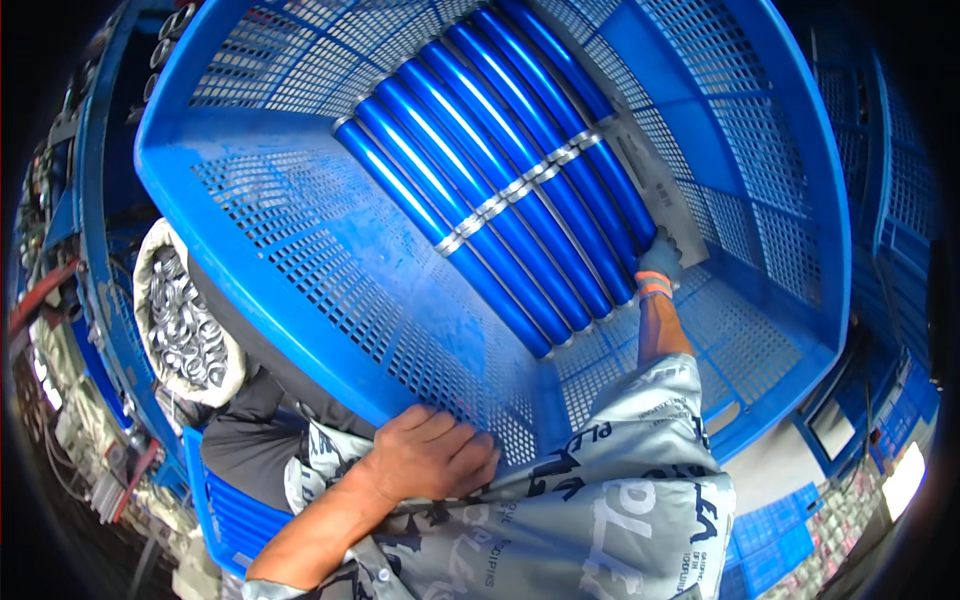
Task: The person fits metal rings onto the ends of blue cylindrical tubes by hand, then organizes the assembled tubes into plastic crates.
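A large blue perforated plastic basket [275, 315] stands in front of me. Inside it, shiny blue metal tubes [440, 135] lie side by side in a slanting row, with silver ring-like fittings [490, 206] forming a line across the middle and silver tips at their ends. My right hand [660, 257], in a grey-blue glove with an orange cuff, reaches deep inside and closes around the near end of the rightmost blue tube [624, 192]. Bare, my left hand [437, 455] has its fingers curled over the basket's near rim; its fingertips are partly hidden.
A pale sheet [665, 195] lies under the tubes along the basket's right side. Left of the basket sits a white sack [150, 290] of silver metal rings [185, 325]. Another blue crate [215, 500] with blue tubes is at lower left. Metal racking [100, 200] rises at far left.
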Demonstrator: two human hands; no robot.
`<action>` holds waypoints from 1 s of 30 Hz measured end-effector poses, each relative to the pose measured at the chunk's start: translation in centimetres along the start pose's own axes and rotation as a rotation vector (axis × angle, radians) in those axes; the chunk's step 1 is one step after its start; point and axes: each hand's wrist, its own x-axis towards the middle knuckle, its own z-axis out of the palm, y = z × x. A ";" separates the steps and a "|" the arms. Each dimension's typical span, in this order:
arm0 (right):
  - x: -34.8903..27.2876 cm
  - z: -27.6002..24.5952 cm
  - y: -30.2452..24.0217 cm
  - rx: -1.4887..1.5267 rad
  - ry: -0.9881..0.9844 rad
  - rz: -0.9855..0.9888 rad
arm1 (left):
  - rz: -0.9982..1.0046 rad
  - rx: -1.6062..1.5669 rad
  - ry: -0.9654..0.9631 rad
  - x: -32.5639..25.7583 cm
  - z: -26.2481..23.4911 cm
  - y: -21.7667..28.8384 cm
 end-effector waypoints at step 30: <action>-43.7 -54.7 -55.3 1.021 -0.436 -1.878 | 0.146 0.000 0.285 -6.6 2.5 -1.2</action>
